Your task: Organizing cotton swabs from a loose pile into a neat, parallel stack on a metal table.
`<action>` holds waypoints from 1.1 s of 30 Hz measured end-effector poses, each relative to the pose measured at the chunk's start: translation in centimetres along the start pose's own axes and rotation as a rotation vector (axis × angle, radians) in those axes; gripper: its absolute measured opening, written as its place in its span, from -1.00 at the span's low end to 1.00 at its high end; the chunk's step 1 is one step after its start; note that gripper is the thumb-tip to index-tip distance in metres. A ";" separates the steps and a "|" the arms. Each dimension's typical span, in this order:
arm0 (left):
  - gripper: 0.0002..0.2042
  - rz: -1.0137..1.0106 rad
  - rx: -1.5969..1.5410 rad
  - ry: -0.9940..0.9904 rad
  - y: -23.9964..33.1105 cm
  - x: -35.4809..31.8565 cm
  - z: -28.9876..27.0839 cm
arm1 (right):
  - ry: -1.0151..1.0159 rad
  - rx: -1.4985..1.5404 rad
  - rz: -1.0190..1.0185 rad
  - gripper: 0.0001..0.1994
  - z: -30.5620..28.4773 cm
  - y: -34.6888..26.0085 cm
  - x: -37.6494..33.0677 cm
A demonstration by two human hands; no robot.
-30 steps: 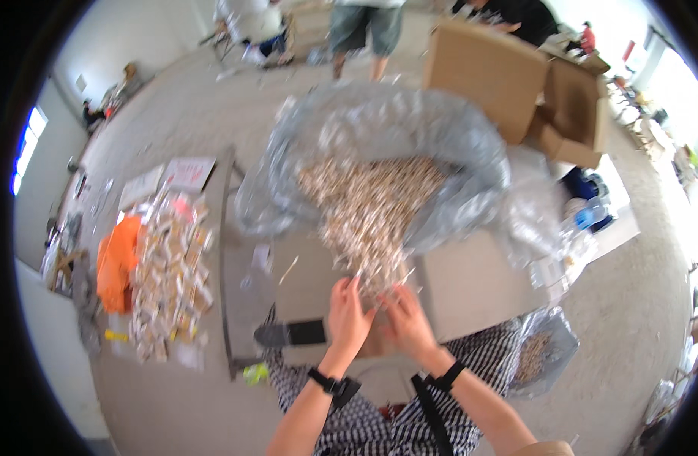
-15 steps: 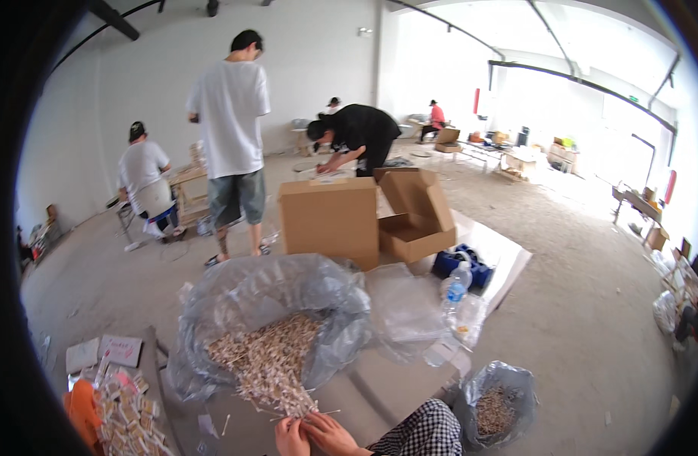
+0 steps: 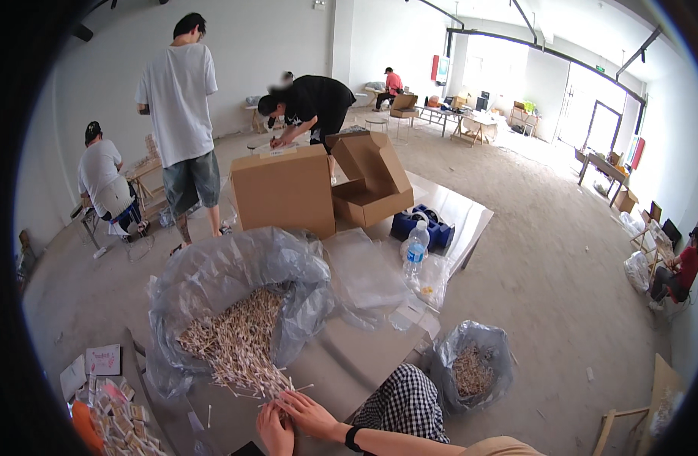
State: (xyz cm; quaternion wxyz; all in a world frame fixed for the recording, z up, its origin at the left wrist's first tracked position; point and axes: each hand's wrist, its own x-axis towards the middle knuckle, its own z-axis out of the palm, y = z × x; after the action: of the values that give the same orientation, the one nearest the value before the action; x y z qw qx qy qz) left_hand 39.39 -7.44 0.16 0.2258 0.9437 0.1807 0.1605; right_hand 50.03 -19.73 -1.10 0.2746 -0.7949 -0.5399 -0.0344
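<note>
Strong daylight enters from the overexposed windows (image 3: pixel 505 64) beyond the far right corner of the table (image 3: pixel 461 216), leaving a pale sheen there. Shadows are soft. The swabs (image 3: pixel 239 334) look fairly crisp; fisheye distortion bows straight lines, and black vignetting darkens the picture's corners.

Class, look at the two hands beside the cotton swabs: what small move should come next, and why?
A sensible move might be to straighten the cotton swabs at the pile's near end: the left hand and right hand sit close together there, and several swabs jut out at odd angles. Whatever the hands may grip is hidden.
</note>
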 end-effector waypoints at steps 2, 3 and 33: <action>-0.72 0.066 -0.053 0.103 0.2 0.1 1.7 | -0.012 -0.025 0.006 -0.34 -0.4 -0.2 0.0; -0.72 0.062 -0.054 0.091 0.0 0.0 2.2 | -0.018 -0.019 0.015 -0.34 -0.8 -0.1 0.1; -0.52 -0.154 -0.185 0.234 3.0 -1.4 -0.6 | 0.107 0.130 -0.101 -0.71 -1.9 1.0 0.4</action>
State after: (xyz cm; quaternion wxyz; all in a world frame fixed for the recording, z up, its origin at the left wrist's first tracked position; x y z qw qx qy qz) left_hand 38.76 -10.31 1.79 0.3010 0.8771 0.2621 0.2672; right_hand 51.51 -20.57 0.26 0.3521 -0.7443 -0.5648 -0.0554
